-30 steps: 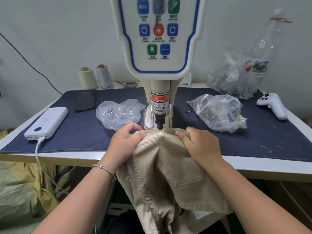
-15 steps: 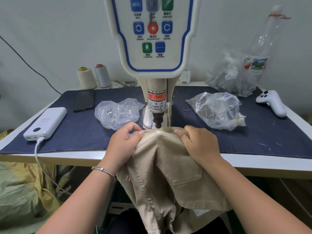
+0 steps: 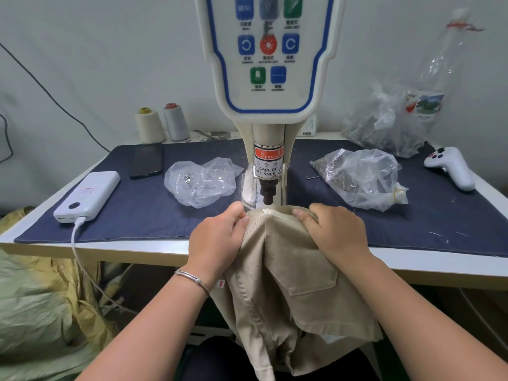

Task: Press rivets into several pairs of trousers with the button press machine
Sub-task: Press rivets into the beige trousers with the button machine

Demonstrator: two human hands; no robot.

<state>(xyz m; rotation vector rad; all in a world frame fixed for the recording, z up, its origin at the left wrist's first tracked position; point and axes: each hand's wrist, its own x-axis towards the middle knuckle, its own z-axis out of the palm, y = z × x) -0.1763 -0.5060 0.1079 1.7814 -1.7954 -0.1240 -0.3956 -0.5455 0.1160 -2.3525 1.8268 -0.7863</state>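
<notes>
The step in hand looks like positioning: the beige trousers (image 3: 277, 270) are draped over the table (image 3: 170, 251) edge, their top fold bunched directly below the press (image 3: 268, 193) punch. The left hand (image 3: 217, 243) grips the cloth just left of the punch, fingers curled into the fold. The right hand (image 3: 334, 232) grips it just right of the punch, thumb and fingers pinching the edge. Between them the fabric is pulled taut, and a small glint (image 3: 264, 212) shows at the fold beneath the punch; whether that is a rivet already seated I cannot tell.

The next move probably calls for holding the cloth steady with the mark centred under the punch, fingertips kept out to the sides, then triggering the stroke. No pedal or trigger is in view. Both hands sit close to the punch, so that is the main risk; the warning label (image 3: 268, 162) on the press column says as much.

Left of the press lie a crumpled clear bag (image 3: 200, 182), a dark phone (image 3: 146, 160) and a white power bank (image 3: 88, 196) with its cable hanging off the table. Behind those stand two thread cones (image 3: 160, 125). Right of the press are a bag of small metal parts (image 3: 360, 178), a hex key (image 3: 310, 176), a larger bag (image 3: 384, 125) by the wall, a plastic bottle (image 3: 439, 70) and a white controller (image 3: 450, 167). None of these blocks the cloth under the punch.
</notes>
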